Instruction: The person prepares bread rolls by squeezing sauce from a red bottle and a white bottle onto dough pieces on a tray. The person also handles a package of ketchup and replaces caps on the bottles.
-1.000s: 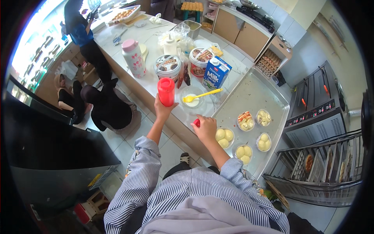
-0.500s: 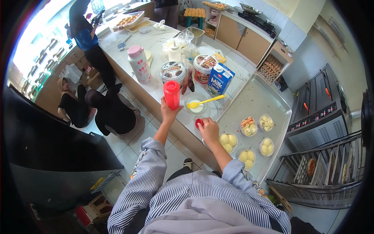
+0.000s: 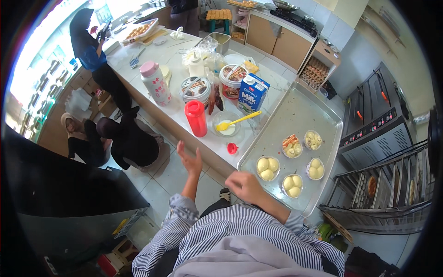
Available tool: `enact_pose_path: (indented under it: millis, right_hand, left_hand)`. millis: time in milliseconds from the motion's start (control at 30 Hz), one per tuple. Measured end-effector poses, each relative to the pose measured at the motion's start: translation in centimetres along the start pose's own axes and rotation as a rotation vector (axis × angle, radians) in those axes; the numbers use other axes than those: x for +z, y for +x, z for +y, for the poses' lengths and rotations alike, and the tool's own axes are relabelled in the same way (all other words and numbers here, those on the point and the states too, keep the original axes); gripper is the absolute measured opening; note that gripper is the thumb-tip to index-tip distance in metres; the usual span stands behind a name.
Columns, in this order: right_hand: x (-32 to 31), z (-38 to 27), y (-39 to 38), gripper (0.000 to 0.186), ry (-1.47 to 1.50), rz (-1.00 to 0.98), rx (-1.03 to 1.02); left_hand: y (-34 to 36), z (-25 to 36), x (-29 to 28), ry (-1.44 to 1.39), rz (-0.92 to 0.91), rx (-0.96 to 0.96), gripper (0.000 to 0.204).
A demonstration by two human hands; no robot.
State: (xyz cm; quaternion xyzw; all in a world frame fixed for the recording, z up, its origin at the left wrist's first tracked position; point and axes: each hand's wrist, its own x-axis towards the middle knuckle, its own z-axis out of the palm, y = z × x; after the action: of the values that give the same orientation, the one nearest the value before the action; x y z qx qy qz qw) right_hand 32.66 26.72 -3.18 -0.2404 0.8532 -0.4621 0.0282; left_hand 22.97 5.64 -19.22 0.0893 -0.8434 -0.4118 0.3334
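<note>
My left hand point(image 3: 189, 159) is raised beside the counter's near edge, fingers spread and empty. My right hand point(image 3: 242, 184), near the metal tray's lower left corner, has its fingers curled, with nothing seen in them. The red squeeze bottle point(image 3: 196, 122) stands upright on the white counter point(image 3: 127, 71), its red lid point(image 3: 232, 148) lying apart to the right. Behind the lid is a bowl of white liquid point(image 3: 228, 129) with a yellow spoon point(image 3: 244, 117) across it. The tray point(image 3: 286, 111) holds several paper cups of pale dough point(image 3: 267, 166), one topped with orange-brown strips point(image 3: 291, 145).
A milk carton point(image 3: 253, 94), two tubs point(image 3: 194, 90) and a pink-lidded flask point(image 3: 154, 85) stand behind. At left, one person point(image 3: 97, 64) stands and two point(image 3: 136, 141) are low on the floor; another point(image 3: 183, 14) stands at back. An oven point(image 3: 369, 115) and rack point(image 3: 378, 184) are right.
My left hand has let go of the red bottle and drawn back toward me. My right hand has left the red lid on the counter and moved back toward my body.
</note>
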Motion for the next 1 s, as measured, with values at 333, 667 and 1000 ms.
enact_pose_path:
  millis: [333,667,1000]
  right_hand:
    - [6.1,12.2,-8.3,0.037,0.837,-0.779,0.614]
    - [14.3,39.3,-29.6,0.036,0.937,-0.479,0.865]
    - [8.6,24.2,-19.6,0.034,0.693,-0.465,0.850]
  left_hand:
    - [-16.5,-4.6,-5.8,-0.269,-2.005,-0.868,0.099]
    - [-16.3,-5.1,-5.0,-0.217,-2.018,-0.854,0.096]
    - [-21.0,-11.6,-8.8,-0.098,-1.804,-0.990,0.094]
